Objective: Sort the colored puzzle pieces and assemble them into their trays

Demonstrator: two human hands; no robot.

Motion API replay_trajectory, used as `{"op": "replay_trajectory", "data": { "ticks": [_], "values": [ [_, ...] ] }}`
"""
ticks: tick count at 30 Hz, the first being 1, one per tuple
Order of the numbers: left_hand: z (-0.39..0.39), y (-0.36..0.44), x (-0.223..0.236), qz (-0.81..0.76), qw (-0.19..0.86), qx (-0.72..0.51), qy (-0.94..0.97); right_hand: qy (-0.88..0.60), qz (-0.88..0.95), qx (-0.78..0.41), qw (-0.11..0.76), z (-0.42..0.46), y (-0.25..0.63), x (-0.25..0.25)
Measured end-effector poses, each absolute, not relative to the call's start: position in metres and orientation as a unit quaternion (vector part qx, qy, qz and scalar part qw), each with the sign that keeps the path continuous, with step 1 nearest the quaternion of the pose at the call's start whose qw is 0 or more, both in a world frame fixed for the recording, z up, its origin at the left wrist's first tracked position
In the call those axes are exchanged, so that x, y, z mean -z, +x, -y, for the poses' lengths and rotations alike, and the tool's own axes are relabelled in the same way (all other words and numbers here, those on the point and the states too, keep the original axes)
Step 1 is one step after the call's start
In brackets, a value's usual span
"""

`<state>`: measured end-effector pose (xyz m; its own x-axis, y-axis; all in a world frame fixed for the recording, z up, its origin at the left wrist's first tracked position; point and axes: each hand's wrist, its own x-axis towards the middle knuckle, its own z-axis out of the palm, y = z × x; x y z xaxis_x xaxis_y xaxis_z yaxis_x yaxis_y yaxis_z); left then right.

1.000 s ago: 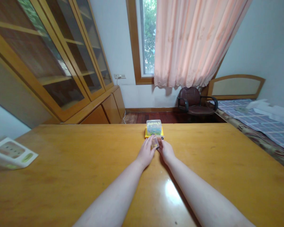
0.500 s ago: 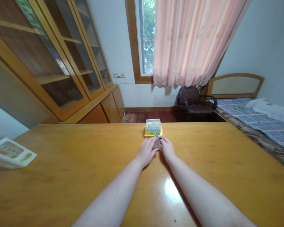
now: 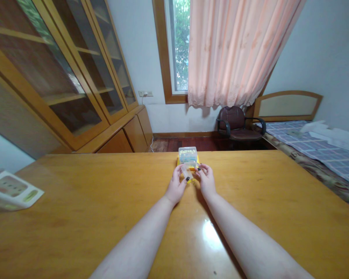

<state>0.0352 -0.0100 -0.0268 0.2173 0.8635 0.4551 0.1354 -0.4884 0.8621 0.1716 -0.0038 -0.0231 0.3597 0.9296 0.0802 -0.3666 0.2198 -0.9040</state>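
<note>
- The left hand (image 3: pixel 175 187) and right hand (image 3: pixel 206 182) were raised just in front of the clear plastic box (image 3: pixel 187 155), which sat on a yellow base (image 3: pixel 196 159).
- The left fingers (image 3: pixel 178 172) were curved and nearly closed on a small clear piece (image 3: pixel 185 172), just in front of the box.
- The right fingers (image 3: pixel 202 169) were curled beside that piece; whether they gripped it could not be told.
- The wooden surface (image 3: pixel 110 201) lay under the box.
- Left of the box, a white carton (image 3: pixel 10 190) rested on the surface.
- Beyond the box stood a dark office chair (image 3: pixel 235 124); a bed (image 3: pixel 317 155) lay to its right.
</note>
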Motion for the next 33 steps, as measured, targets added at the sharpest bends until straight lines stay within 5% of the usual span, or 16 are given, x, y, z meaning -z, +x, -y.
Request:
{"op": "replay_trajectory", "data": {
  "ticks": [8, 20, 33],
  "values": [
    [0.014, 0.041, 0.022, -0.293, 0.424, -0.535, 0.669, -0.398, 0.499, -0.349, 0.686, 0.024, 0.173, 0.007],
    [0.012, 0.026, 0.015, -0.421, 0.083, -0.375, 0.821, -0.435, 0.551, -0.386, 0.598, 0.006, 0.172, 0.024],
    [0.013, 0.03, 0.008, -0.374, 0.074, -0.263, 0.886, -0.5, 0.497, -0.386, 0.595, 0.001, 0.178, 0.032]
  ]
}}
